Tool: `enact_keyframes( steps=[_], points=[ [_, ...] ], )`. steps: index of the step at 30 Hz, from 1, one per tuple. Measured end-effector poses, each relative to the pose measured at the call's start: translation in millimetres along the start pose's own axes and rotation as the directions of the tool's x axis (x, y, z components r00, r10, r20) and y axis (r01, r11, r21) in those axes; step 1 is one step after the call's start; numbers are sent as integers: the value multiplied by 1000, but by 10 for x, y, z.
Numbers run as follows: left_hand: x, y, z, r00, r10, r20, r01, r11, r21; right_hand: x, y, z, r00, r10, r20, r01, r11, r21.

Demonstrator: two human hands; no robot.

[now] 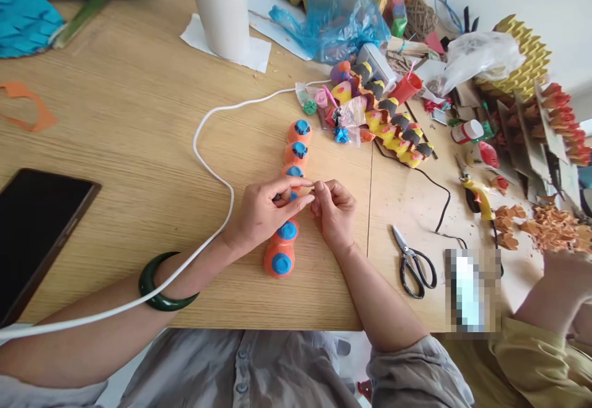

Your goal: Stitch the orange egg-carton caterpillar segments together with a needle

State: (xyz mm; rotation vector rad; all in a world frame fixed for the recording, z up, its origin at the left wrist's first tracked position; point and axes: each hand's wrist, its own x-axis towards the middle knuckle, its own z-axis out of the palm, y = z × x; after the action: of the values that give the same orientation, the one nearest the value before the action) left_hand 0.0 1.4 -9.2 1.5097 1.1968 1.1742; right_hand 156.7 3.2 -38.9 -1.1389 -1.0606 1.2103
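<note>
An orange strip of joined bumps (280, 250) lies on the wooden table, each bump topped with a blue disc; the two farthest discs carry dark marks. Over its middle, my left hand (268, 208) reaches in from the left, thumb and forefinger nearly together, with a small dark piece partly seen inside the fingers. Just right of the strip, my right hand (333, 211) is closed in a pinch. The fingertips of both hands meet around something small and dark that I cannot make out. Some of the middle bumps are hidden behind my left hand.
Black-handled scissors (416, 266) lie right of my right forearm. A white cable (210, 118) crosses my left forearm. A tablet (41, 229) is at left, a white container (222, 13) behind. Painted egg-carton pieces (393, 124) and craft supplies fill the back right. Another person's arm (550, 297) is at right.
</note>
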Motion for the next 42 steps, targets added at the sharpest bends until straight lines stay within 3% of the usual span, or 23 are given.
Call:
enact_keyframes(
  steps=[6, 12, 20, 24, 26, 28, 31, 34, 37, 42],
  points=[
    [-8, -14, -4, 999, 35, -13, -35, 999, -10, -35, -64, 22, 999, 4, 42, -2, 998, -63],
    [-11, -40, -17, 997, 57, -60, -56, 998, 18, -36, -102, 20, 989, 67, 130, -69, 998, 12],
    [-30, -82, -24, 990, 130, -57, -124, 987, 97, -50, -68, 12, 988, 97, 117, -106, 992, 73],
    [-40, -83, -25, 990, 119, -75, -112, 989, 101, -79, -114, 19, 999, -11, 34, 12, 998, -54],
    [-19, -86, -20, 994, 10, -113, -11, 1000, -14, -79, -129, 19, 998, -61, -8, 60, 993, -104],
    [25, -82, -19, 977, -184, -104, 150, 951, -270, -64, -123, 13, 998, -51, -32, 47, 995, -93],
    [109, -53, -31, 912, -409, 41, 339, 691, -638, -35, -83, -3, 999, -4, -36, 3, 999, -37],
    [171, -14, -52, 886, -453, 99, 355, 526, -773, -24, -48, -20, 1000, 18, -19, -18, 1000, -24],
    [189, -13, -53, 889, -455, 52, 315, 525, -791, -21, -35, -34, 1000, 22, -18, -22, 1000, -16],
    [153, -92, -2, 918, -396, -23, 259, 643, -721, -1, -23, -54, 1000, 10, -25, -11, 1000, -14]
  ],
)
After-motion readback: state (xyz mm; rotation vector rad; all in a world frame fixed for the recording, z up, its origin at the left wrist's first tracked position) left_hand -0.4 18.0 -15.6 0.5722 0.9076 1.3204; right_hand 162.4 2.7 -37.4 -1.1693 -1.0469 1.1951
